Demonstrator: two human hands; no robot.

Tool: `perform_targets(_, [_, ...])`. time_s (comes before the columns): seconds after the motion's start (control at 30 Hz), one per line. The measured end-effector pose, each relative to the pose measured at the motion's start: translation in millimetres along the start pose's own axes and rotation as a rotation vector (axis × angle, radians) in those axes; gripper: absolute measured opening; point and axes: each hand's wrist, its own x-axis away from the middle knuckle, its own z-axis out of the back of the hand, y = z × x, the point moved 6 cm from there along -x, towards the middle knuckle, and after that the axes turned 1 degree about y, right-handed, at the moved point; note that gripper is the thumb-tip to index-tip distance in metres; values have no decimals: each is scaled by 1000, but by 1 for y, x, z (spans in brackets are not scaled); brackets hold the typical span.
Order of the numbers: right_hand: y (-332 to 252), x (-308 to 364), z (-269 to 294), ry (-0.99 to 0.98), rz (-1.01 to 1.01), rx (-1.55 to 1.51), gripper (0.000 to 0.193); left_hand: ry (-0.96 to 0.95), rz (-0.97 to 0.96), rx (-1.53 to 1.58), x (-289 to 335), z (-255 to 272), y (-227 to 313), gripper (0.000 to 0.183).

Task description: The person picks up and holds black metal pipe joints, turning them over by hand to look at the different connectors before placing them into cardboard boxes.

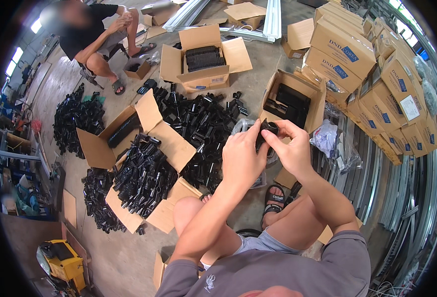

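Note:
Between my two hands, raised in front of me, is a small black part (269, 127) with a curved shape. The fingers of my left hand (244, 154) pinch it from one side. My right hand (293, 148) grips it from the other, thumb and fingers pressed on it. Fingers cover much of the part, so its exact kind cannot be made out. Just beyond my hands stands an open cardboard box (316, 101) with black pieces (293, 101) in it. Left of my hands lies a heap of similar black parts (206, 123) on the floor.
An open box (204, 79) of stacked black parts stands ahead. Another open box (95, 143) is at left, among heaps of black parts (144, 173). Taped cartons (342, 42) and metal profiles (377, 193) line the right. A person (97, 42) sits far left. A yellow machine (65, 265) stands lower left.

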Motion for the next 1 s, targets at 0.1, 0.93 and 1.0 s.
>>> perform_targets(0.1, [11,-5,1,-41,-28,-42,22,-171,113,80,-4,7,1,57])
perform_targets(0.93, [56,-47,-28,-44,-229,-253,32,-211,944,1398,2,-22,-65,34])
perform_targets(1.0, [104,-61,-31,-73,-226,-125,33,-89,952,1397,-3,-10,-70,36])
